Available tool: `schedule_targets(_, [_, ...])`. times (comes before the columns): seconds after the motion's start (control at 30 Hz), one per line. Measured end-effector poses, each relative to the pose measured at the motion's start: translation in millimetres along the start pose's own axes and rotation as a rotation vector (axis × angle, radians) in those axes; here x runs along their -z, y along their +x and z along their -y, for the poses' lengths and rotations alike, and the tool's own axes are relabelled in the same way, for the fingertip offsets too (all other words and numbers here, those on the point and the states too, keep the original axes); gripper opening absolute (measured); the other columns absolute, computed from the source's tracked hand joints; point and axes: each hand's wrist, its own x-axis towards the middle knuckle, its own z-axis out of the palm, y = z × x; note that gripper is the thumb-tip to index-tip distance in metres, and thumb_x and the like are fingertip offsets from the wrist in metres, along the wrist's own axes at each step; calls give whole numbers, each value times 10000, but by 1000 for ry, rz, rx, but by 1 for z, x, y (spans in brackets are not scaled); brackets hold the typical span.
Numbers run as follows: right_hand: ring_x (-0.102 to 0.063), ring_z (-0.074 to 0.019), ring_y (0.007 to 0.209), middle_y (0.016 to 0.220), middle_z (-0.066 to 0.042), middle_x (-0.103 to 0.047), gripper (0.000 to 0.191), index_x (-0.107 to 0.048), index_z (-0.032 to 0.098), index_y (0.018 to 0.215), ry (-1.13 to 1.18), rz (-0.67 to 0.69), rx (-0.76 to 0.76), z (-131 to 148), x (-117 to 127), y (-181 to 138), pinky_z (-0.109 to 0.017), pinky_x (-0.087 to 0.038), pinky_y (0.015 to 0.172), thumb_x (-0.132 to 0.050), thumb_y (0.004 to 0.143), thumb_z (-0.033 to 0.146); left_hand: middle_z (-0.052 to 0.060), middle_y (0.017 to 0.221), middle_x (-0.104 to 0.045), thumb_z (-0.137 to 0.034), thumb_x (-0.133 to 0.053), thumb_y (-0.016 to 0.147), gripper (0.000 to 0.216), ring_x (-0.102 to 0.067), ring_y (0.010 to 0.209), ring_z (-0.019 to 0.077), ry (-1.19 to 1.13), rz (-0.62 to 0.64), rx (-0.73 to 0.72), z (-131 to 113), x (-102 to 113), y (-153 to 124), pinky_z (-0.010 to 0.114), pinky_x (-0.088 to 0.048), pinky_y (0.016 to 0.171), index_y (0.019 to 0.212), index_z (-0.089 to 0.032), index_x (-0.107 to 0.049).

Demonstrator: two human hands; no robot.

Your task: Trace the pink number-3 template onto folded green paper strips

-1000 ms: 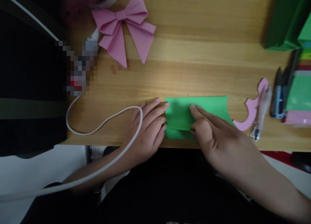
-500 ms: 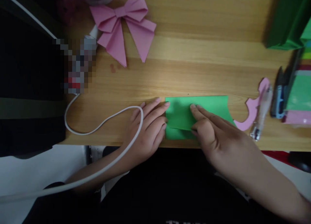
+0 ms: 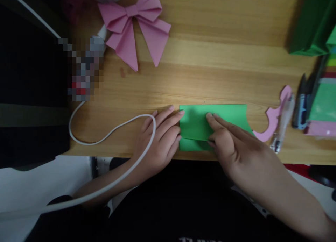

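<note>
So, the folded green paper [image 3: 191,119] lies on the wooden table [image 3: 223,74], close to its near edge. The left hand [image 3: 163,140] rests loose and flat, fingers at the paper's left side. The right hand [image 3: 237,147] presses on top; I can't tell if it pinches.
</note>
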Motion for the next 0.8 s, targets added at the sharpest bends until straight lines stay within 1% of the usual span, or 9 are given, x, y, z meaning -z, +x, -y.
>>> schedule_targets(0.13, [-645, -352, 1193, 1284, -238, -652, 288, -678, 123, 1032, -103, -28, 89, 0, 5, 4, -443, -632, 815, -397, 988, 163, 98, 1350, -637, -148, -537, 930, 103, -519, 1346, 284, -12, 19, -7, 2, 4, -1, 507, -433, 1096, 846, -175, -589])
schedule_targets(0.23, [-727, -329, 1021, 1122, -217, -731, 258, -676, 124, 862, -175, -81, 214, -5, 12, 12, -397, -617, 744, -440, 966, 120, 79, 1379, -618, -189, -565, 932, 149, -506, 1359, 283, -26, 66, -29, 6, 8, 0, 504, -429, 1098, 790, -183, -608])
schedule_targets(0.3, [-747, -288, 866, 983, -173, -761, 266, -666, 137, 837, -144, -80, 221, -12, 17, 20, -369, -584, 661, -440, 976, 155, 71, 1396, -605, -198, -567, 941, 185, -495, 1369, 276, -28, 98, -40, 8, 11, 1, 495, -428, 1101, 765, -181, -621])
schedule_targets(0.4, [-699, -232, 744, 882, -112, -734, 294, -653, 171, 874, 10, 1, 149, -30, 23, 35, -336, -506, 603, -413, 1004, 280, 85, 1373, -622, -205, -561, 953, 208, -497, 1369, 275, -15, 87, -63, 9, 11, 2, 489, -431, 1104, 761, -171, -632])
schedule_targets(0.5, [-631, -204, 718, 807, -66, -661, 296, -622, 192, 860, 162, 156, 118, -47, 24, 56, -321, -453, 616, -430, 991, 375, 126, 1326, -649, -186, -565, 951, 195, -534, 1337, 286, 9, 33, -95, 10, 8, -1, 489, -453, 1089, 771, -153, -630])
schedule_targets(0.57, [-591, -183, 672, 761, -42, -625, 283, -597, 201, 819, 208, 254, 98, -55, 23, 68, -307, -422, 607, -448, 968, 391, 143, 1295, -664, -157, -570, 939, 142, -573, 1295, 279, 31, -31, -106, 9, 4, -5, 467, -487, 1054, 814, -145, -637])
schedule_targets(0.63, [-569, -167, 647, 732, -26, -612, 275, -581, 208, 791, 235, 295, 91, -59, 23, 77, -294, -399, 598, -452, 952, 390, 133, 1233, -697, -133, -566, 930, 90, -619, 1231, 257, 63, -114, -121, 8, 1, -11, 438, -522, 1010, 918, -144, -655])
schedule_targets(0.7, [-555, -158, 629, 698, -14, -598, 290, -574, 212, 767, 259, 306, 91, -60, 24, 82, -286, -387, 590, -452, 948, 403, 117, 1176, -721, -130, -556, 933, 162, -646, 1173, 245, 102, -185, -140, 8, -2, -15, 428, -537, 982, 1057, -142, -658])
schedule_targets(0.8, [-546, -145, 613, 689, -11, -600, 309, -574, 211, 740, 281, 333, 85, -59, 25, 85, -277, -389, 586, -460, 943, 414, 141, 1247, -688, -160, -564, 940, 260, -628, 1194, 274, 155, -158, -144, 7, -3, -17, 460, -526, 985, 1187, -130, -639])
